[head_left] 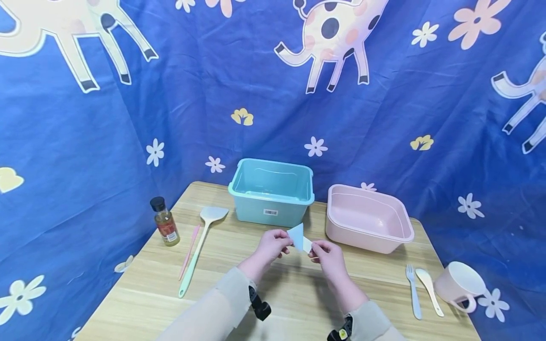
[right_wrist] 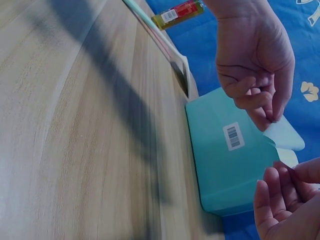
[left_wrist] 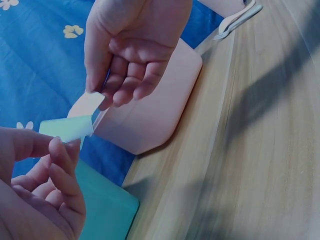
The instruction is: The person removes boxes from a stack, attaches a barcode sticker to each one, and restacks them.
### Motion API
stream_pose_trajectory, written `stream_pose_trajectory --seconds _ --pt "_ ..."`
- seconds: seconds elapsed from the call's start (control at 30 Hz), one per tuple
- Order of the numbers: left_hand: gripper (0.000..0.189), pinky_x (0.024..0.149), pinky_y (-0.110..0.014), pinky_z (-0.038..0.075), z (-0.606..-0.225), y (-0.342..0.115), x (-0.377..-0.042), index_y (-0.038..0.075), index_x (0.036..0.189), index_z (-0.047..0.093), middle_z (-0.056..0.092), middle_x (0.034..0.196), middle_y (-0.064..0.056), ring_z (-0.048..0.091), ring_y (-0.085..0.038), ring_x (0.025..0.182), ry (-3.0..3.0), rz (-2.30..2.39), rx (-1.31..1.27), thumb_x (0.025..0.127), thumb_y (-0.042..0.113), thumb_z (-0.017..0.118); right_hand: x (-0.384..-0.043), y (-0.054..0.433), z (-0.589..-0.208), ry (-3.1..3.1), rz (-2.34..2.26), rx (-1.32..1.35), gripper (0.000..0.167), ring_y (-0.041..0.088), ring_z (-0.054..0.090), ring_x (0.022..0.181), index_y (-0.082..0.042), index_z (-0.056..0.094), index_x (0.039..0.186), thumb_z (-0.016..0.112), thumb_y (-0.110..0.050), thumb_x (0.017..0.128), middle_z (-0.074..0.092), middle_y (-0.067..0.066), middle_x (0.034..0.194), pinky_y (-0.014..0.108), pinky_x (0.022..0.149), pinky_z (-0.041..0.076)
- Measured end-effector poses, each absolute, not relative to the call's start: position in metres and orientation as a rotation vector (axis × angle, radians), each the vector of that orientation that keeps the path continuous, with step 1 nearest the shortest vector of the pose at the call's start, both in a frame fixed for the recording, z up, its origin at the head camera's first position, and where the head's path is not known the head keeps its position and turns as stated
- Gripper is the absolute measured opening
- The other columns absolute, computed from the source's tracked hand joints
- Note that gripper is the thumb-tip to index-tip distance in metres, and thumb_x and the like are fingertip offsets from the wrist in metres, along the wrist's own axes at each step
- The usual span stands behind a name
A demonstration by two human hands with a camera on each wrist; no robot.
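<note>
sleeves (head_left: 209,303) behind grip | left hand (head_left: 269,246) pinches slip (head_left: 297,235) by blue end, right hand (head_left: 330,258) by white | probably best: light, even tension

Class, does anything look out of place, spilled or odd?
Nothing looks spilled. The pink mug sits close to the right edge of the table, perhaps risky. The pale sheet pinched by left hand and right hand looks folded or peeled; which is unclear.

Shadows streak the table (left_wrist: 240,155) in the dimmer, perhaps softer wrist views.
</note>
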State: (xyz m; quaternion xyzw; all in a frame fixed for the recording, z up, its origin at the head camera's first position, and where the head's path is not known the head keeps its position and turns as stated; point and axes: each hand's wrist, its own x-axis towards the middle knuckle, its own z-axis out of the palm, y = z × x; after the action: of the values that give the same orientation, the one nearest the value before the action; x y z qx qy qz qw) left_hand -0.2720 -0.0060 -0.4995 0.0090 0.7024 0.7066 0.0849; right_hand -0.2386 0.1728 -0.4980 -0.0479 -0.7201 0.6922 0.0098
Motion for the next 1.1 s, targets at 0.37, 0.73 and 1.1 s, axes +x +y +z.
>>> stream_pose_trajectory --seconds 0.37,0.73,1.1 --pt "0.005 0.046 -0.022 0.035 -0.501 -0.007 -0.274 -0.001 0.084 0.062 0.069 0.076 -0.009 0.051 -0.010 0.051 2.108 2.141 -0.017 0.082 -0.002 0.067 -0.238 0.182 -0.499 -2.201 2.144 -0.215 0.018 0.013 0.064 0.065 0.017 0.063 0.103 0.061 0.002 0.094 0.068 0.011 0.077 0.024 0.063 0.054" --pt "0.008 0.045 -0.020 0.034 -0.511 -0.012 -0.277 0.000 0.082 0.063 0.067 0.072 -0.006 0.049 -0.011 0.050 2.086 2.187 -0.058 0.080 -0.006 0.068 -0.238 0.197 -0.500 -2.187 2.075 -0.263 0.016 0.013 0.062 0.063 0.017 0.063 0.101 0.059 0.003 0.094 0.066 0.010 0.075 0.023 0.061 0.054" --pt "0.012 0.045 -0.017 0.038 -0.547 -0.005 -0.272 -0.005 0.093 0.069 0.066 0.072 -0.004 0.048 -0.004 0.047 2.066 1.823 -0.008 0.081 -0.006 0.069 -0.243 0.214 -0.493 -2.122 2.091 -0.346 0.018 0.011 0.061 0.065 0.017 0.060 0.106 0.058 0.003 0.095 0.066 0.011 0.076 0.023 0.062 0.054"
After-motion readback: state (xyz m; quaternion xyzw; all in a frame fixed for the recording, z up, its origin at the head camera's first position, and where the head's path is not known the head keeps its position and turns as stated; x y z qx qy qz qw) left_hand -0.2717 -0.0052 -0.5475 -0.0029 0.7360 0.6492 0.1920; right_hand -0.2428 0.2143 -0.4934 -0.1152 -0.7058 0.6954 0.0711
